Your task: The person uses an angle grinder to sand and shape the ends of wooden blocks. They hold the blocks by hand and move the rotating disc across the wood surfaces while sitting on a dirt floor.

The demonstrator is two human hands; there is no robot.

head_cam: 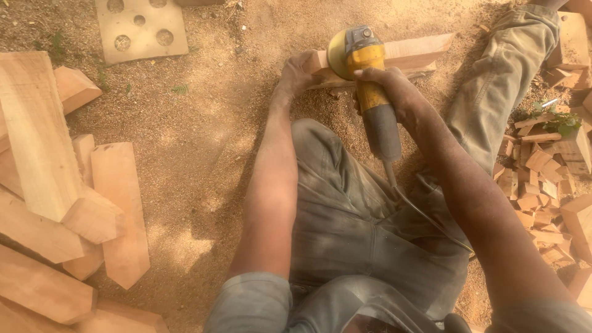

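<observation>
A person is sitting on sawdust-covered ground (197,154). The right hand (391,89) is gripping a yellow-and-grey angle grinder (370,86), its round disc resting on a pale, smooth wooden block (410,52) with a pointed end. The left hand (296,74) is clasping that block's near end. Pointed planks (68,197) are lying stacked leftward; small offcuts (542,179) are piling up rightward.

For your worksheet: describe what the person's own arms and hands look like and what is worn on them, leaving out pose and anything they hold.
Both forearms are bare, with grey short sleeves ending above the elbows: the left sleeve and right sleeve. The left hand and right hand wear no gloves, and no watch, ring or bracelet shows. Arms and hands look dusty.
</observation>
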